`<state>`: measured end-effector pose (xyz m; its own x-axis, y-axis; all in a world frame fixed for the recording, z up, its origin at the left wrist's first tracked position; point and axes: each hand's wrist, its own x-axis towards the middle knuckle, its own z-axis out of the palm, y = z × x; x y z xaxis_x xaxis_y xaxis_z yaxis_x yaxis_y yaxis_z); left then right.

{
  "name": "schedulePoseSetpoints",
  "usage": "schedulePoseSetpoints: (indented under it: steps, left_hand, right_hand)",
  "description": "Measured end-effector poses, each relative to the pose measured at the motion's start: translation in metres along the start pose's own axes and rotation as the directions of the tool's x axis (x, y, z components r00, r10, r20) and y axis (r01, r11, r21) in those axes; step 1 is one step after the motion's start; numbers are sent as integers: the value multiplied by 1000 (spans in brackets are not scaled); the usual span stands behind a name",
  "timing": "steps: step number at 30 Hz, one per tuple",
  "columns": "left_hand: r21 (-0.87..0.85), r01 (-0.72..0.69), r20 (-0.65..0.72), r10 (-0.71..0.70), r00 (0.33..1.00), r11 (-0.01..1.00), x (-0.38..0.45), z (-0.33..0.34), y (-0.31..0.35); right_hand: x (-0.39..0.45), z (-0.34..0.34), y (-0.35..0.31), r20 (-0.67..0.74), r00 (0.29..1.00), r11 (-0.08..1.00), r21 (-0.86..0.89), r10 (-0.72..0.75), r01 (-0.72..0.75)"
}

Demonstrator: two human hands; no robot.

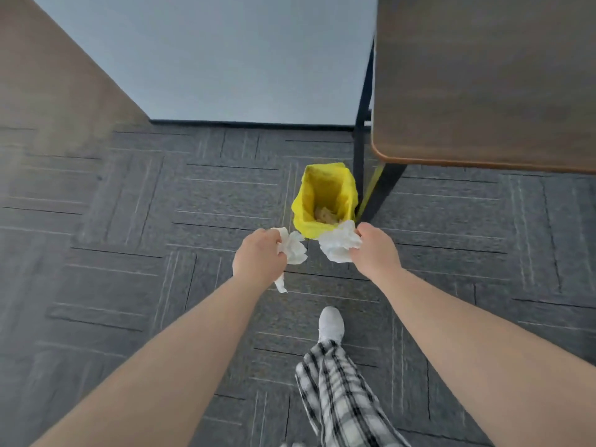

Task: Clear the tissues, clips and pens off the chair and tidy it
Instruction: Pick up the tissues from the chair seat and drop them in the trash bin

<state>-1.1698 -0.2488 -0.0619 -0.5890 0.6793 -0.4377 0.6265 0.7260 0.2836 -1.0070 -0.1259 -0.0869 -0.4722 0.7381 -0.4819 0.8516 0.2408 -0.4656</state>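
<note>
The left hand [258,256] grips one tissue [295,248]. The right hand [375,250] grips another tissue [338,245]. The bin [324,198] sits at 12 o'clock. If they let go too soon, tissues could land on the carpet [129,221].

The scene is evenly and softly lit, moderately bright, with no hard-edged shadows anywhere on the grey carpet floor [129,253]; where the light comes from cannot be told. The pale wall [225,59] reads as a flat, cool blue-grey with no glare. The desk [483,82] top shows a faint dull sheen but no hot spots. Wide-angle distortion is plain: the forearms swell toward the bottom corners and straight edges lean outward. The picture is soft overall, with compression smear in the carpet lines; the checked trouser leg [342,398] and the white shoe [331,322] look motion-blurred. The yellow bin liner [301,208] is vivid, slightly oversaturated.
</note>
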Motion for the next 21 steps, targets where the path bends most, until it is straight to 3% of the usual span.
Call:
schedulePoseSetpoints:
  steps: [10, 16, 21]
  left_hand:
    - [-81, 60, 158, -47, 986, 995, 154, 29, -5]
    - [-136, 10, 259, 25, 966, 991, 238, 73, -7]
    - [-178, -68, 303, 120, 945, 982, 308, 113, -12]
  right_hand:
    - [138, 36, -23, 1, 968, 964, 92, 251, -250]
    - [207, 67, -10, -30, 871, 852, 230, 490, -471]
    - [261, 111, 0, -37, 775, 721, 398, 631, -567]
